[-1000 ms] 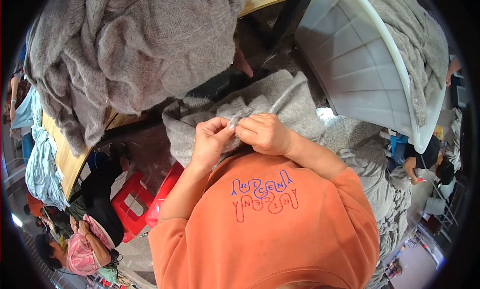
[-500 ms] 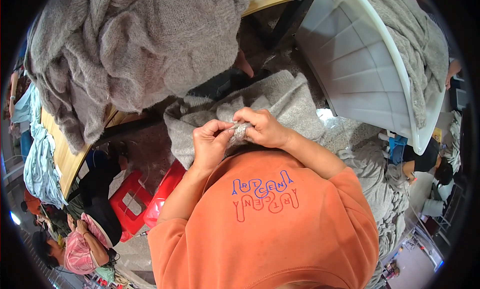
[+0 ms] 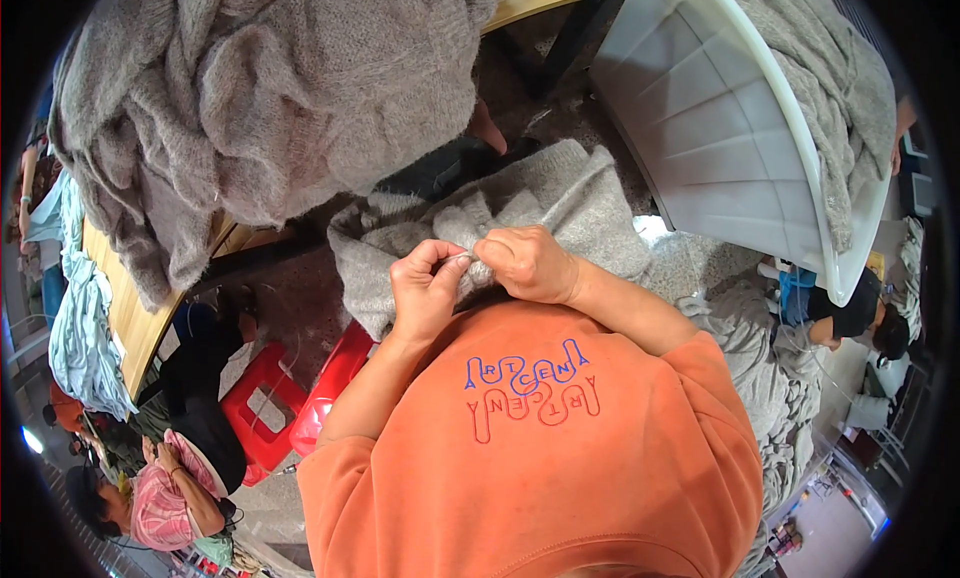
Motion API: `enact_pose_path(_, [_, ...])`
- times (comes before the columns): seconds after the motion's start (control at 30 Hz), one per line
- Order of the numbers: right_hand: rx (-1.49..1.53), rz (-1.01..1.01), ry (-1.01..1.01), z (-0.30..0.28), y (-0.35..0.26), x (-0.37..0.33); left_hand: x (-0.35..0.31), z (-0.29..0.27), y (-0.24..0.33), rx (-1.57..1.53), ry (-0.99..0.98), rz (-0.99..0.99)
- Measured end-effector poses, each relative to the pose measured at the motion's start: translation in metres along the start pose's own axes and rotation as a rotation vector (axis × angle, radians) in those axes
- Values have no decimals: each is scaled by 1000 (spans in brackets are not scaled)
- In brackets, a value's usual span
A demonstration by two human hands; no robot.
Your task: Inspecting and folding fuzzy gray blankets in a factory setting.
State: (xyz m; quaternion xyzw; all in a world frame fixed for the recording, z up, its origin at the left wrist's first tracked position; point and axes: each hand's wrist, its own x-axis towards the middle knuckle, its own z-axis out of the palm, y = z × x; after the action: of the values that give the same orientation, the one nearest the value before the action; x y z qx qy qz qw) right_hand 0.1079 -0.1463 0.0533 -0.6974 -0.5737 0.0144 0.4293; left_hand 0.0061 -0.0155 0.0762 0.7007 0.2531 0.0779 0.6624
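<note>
A fuzzy grey knit garment (image 3: pixel 575 193) lies bunched across my lap. At its near edge, my left hand (image 3: pixel 425 286) is closed, thumb and forefinger pinched together on a small bit of the knit. Right beside it my right hand (image 3: pixel 530 264) is closed too, its fingers curled and its back turned up, hiding most of what it grips. The fingertips of both hands nearly meet. Whether a loose yarn end is between them is too small to tell.
A big heap of grey knitwear (image 3: pixel 290 88) covers the wooden table (image 3: pixel 150 328) ahead. Pale blue cloth (image 3: pixel 80 318) hangs at its left edge. A white plastic bin (image 3: pixel 700 128) with knits stands far right. Red stools (image 3: pixel 265 403) are at my left. Other people sit on both sides.
My right hand has rolled over, its back now up and fingers curled in. The bunched knit edge that showed between my hands is now mostly covered. My left hand has barely shifted.
</note>
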Motion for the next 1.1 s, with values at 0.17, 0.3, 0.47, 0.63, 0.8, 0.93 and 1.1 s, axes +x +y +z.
enact_pose_path(0.17, [-148,-36,45,2,-2,-2,4,2,-3,-44,9,-34])
enact_pose_path(0.3, [-137,7,76,11,-1,-6,6,3,-8,5,12,-33])
enact_pose_path(0.47, [-167,70,112,14,-4,-5,5,11,-16,231,125,201])
enact_pose_path(0.63, [-197,145,175,14,-3,-1,11,22,-15,344,295,553])
enact_pose_path(0.8, [-84,178,172,9,-6,7,9,23,-18,323,311,575])
enact_pose_path(0.93, [261,319,203,-4,-14,8,12,21,-6,388,306,790])
enact_pose_path(1.1, [143,318,176,-7,-22,8,11,20,-2,454,281,868])
